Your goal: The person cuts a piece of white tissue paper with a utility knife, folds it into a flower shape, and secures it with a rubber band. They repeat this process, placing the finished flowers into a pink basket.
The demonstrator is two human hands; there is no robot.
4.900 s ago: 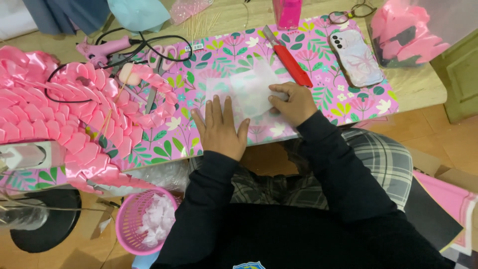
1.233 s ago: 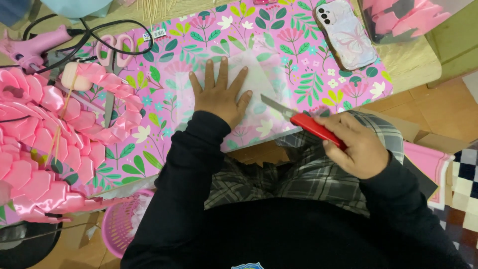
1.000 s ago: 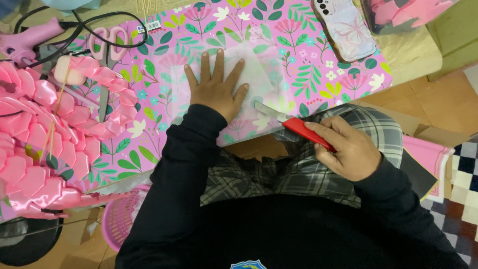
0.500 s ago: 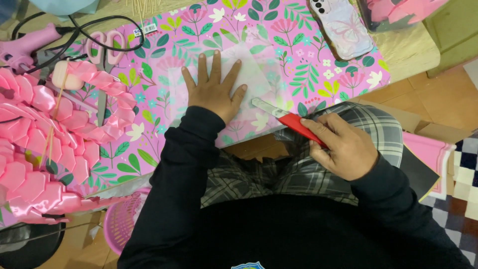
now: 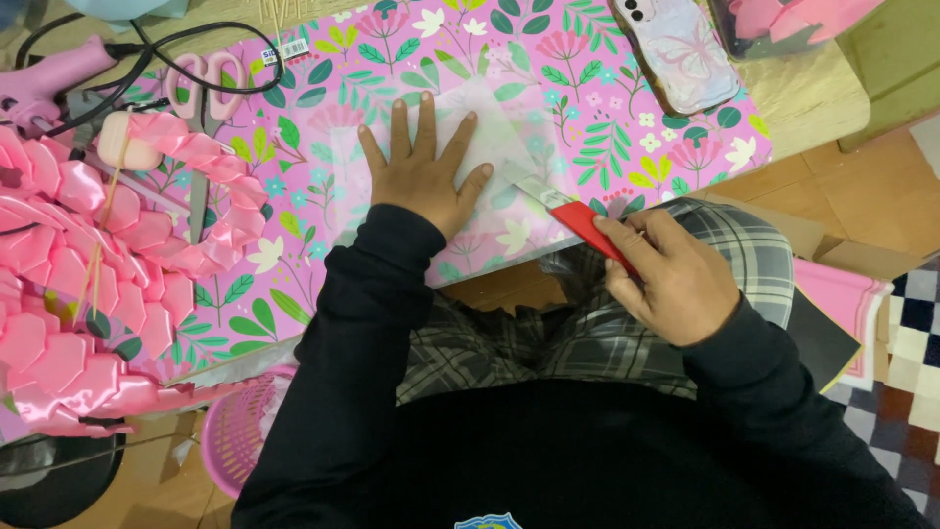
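We see the left hand (image 5: 423, 174) laid flat, fingers spread, its grip open and pressing down on a translucent white sheet (image 5: 490, 147). That sheet lies on pink floral wrapping paper (image 5: 548, 88) covering the bench (image 5: 813, 93). The sheet reaches out from under the palm towards the upper right, so most of its visible part lies beyond the fingertips and beside the thumb.

The right hand (image 5: 676, 284) has its grip closed around the red handle of a utility knife (image 5: 578, 217). The knife's metal blade points up and to the left, and its tip rests at the lower right edge of the sheet, just beside the left thumb. The handle runs back into the fist, over the near edge of the bench and above a lap in grey checked cloth.

A phone (image 5: 676, 49) in a pale butterfly case lies near the far right of the paper. To the left sit pink-handled scissors (image 5: 201, 83), a pink glue gun (image 5: 44, 78) with its black cord, and a large heap of folded pink ribbon (image 5: 78, 284). A pink basket (image 5: 240, 441) stands on the floor below the bench's edge.
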